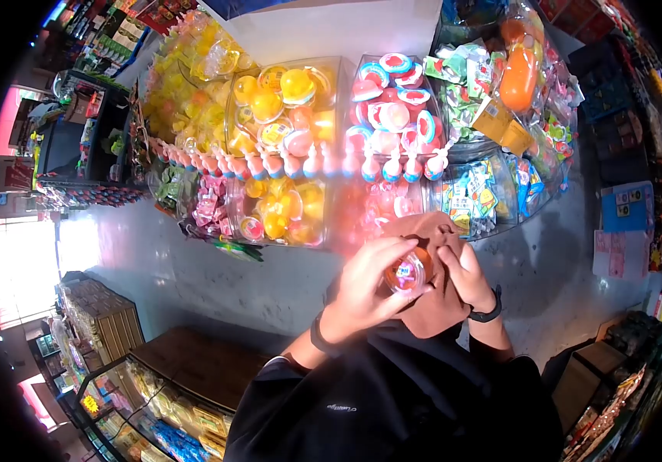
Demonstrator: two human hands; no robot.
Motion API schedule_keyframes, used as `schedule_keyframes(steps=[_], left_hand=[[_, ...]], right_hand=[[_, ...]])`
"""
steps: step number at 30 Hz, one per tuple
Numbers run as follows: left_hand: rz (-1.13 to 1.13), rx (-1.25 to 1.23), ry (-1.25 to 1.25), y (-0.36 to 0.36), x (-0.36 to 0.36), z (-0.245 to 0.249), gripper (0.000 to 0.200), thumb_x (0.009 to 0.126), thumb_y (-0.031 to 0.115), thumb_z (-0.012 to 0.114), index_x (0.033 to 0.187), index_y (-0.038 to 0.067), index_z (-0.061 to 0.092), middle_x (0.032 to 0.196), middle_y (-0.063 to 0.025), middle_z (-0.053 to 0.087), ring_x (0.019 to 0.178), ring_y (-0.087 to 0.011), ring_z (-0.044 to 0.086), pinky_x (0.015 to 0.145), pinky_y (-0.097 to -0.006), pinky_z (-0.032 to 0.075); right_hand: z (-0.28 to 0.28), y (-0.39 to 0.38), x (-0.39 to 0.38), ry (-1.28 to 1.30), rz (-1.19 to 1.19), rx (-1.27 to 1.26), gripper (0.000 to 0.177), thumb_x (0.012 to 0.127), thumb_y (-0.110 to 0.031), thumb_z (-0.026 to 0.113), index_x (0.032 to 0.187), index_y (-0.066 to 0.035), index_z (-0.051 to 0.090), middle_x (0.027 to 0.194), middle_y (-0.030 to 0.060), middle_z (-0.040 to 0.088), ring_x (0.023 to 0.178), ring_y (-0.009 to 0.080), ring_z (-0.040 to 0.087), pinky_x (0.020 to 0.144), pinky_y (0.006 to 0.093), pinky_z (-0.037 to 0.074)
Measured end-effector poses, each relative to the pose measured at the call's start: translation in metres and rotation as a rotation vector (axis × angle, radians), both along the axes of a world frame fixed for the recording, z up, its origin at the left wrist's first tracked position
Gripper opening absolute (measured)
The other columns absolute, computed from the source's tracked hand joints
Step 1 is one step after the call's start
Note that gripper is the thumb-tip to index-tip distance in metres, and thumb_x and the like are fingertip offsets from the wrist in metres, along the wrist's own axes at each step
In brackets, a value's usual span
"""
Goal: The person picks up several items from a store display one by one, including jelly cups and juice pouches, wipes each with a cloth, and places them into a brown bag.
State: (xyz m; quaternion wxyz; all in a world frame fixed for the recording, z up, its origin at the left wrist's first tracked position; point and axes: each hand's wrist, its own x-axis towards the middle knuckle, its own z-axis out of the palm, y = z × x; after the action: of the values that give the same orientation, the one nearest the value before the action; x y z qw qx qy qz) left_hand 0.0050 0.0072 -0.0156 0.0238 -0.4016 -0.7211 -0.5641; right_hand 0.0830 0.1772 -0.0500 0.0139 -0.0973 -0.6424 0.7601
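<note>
**Covered, clipped and washed out**

The small cup (408,275) sits mostly behind the fingers (389,252) of the left hand (362,292), and its label is too small to read. Whether the right hand (465,273) pinches the rim cannot be told. The lower edge cuts off the dark top (392,400). The black fisheye border clips the shelves (639,100). Glare blurs the lower candy bins (362,212) and the window (19,269).

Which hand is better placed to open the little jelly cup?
Probably the right hand. The left hand is wrapped around the jelly cup and holds it steady. The right fingers sit just beside its edge, not wrapped around it, so they look freer to pick at it.
</note>
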Motion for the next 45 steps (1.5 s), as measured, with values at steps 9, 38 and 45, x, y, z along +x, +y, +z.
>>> schedule_keyframes(steps=[9,38,45], left_hand=[[0.250,-0.437,-0.230,-0.015,-0.034,-0.053,0.039,0.071,0.017,0.074,0.103,0.001,0.059,0.092,-0.0139,0.060,0.082,-0.0278,0.060,0.071,-0.0343,0.048],[-0.122,-0.973,-0.323,0.039,-0.038,-0.462,0.031,0.078,0.018,0.063,0.109,0.013,0.061,0.106,-0.0124,0.061,0.098,-0.0269,0.060,0.081,-0.0422,0.049],[-0.158,-1.192,0.001,0.029,-0.045,-0.406,0.027,0.082,0.027,0.060,0.102,0.009,0.063,0.105,-0.0118,0.062,0.098,-0.0266,0.060,0.079,-0.0404,0.049]], right_hand=[[-0.037,0.032,0.012,0.020,-0.390,-0.239,0.031,0.094,-0.021,0.052,0.118,0.000,0.054,0.111,0.0050,0.060,0.101,0.0115,0.056,0.088,0.0283,0.044],[-0.034,0.043,0.083,0.338,-0.390,-1.147,0.060,0.093,-0.049,0.043,0.137,-0.009,0.038,0.135,0.0091,0.046,0.122,0.0268,0.045,0.104,0.0435,0.033],[-0.031,0.046,0.071,0.354,-0.349,-1.167,0.061,0.091,-0.049,0.045,0.136,-0.009,0.039,0.135,0.0093,0.046,0.123,0.0272,0.045,0.105,0.0439,0.032]])
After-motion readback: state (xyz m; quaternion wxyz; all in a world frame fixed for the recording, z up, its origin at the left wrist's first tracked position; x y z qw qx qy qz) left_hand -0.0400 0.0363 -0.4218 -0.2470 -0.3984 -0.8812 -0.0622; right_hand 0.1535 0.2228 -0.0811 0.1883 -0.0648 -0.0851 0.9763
